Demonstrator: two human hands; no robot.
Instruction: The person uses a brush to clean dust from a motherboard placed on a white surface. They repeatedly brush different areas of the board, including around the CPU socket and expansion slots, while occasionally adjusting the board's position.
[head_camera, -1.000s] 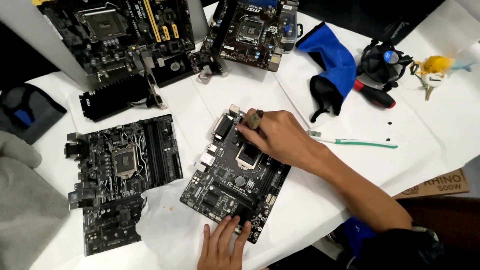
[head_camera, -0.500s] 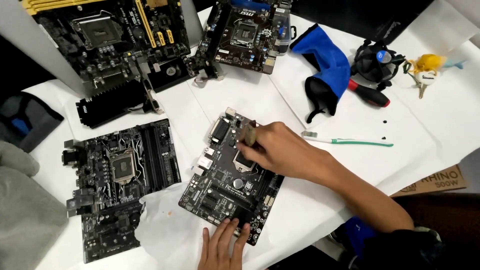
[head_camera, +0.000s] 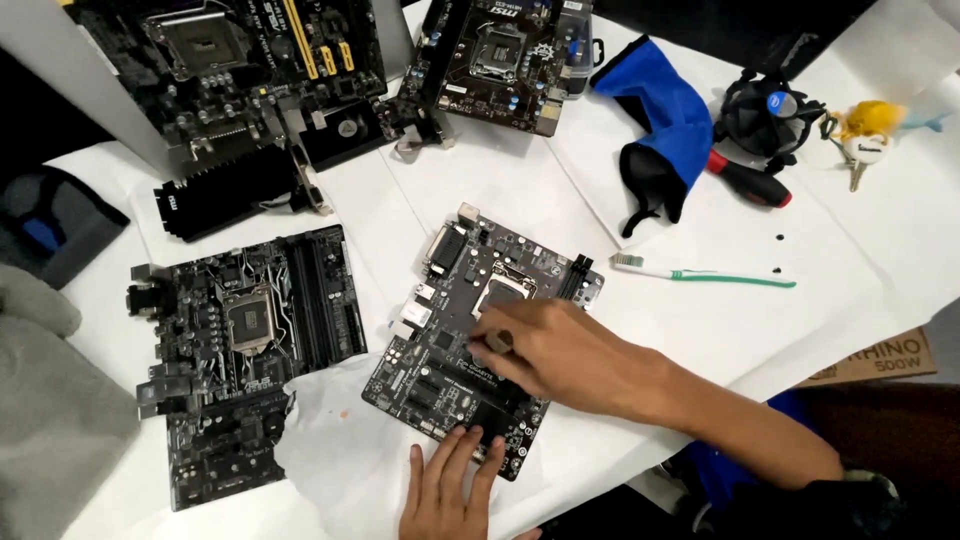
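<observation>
White paper covers the table (head_camera: 880, 230), and several circuit boards lie spread across it. Nearest the person is a dark motherboard (head_camera: 470, 330), tilted a little on the sheet, its lower right part hidden under the right hand (head_camera: 555, 350). That hand is curled, its fingertips pinching a small brownish object (head_camera: 498, 341) against the board just below the square processor socket (head_camera: 503, 292); what the object is can hardly be made out, perhaps a brush head or a cap. The left hand (head_camera: 448, 490) lies flat with fingers spread, open, pressing on the board's near edge, its wrist cut off by the frame. A second motherboard (head_camera: 245, 350) sits to the left, apart. Just beyond the right forearm lies a green and white toothbrush (head_camera: 700, 274). Farther back are a blue and black glove (head_camera: 660, 130), a red-handled screwdriver (head_camera: 750, 185) partly tucked under it, and a cooling fan (head_camera: 770, 115).
</observation>
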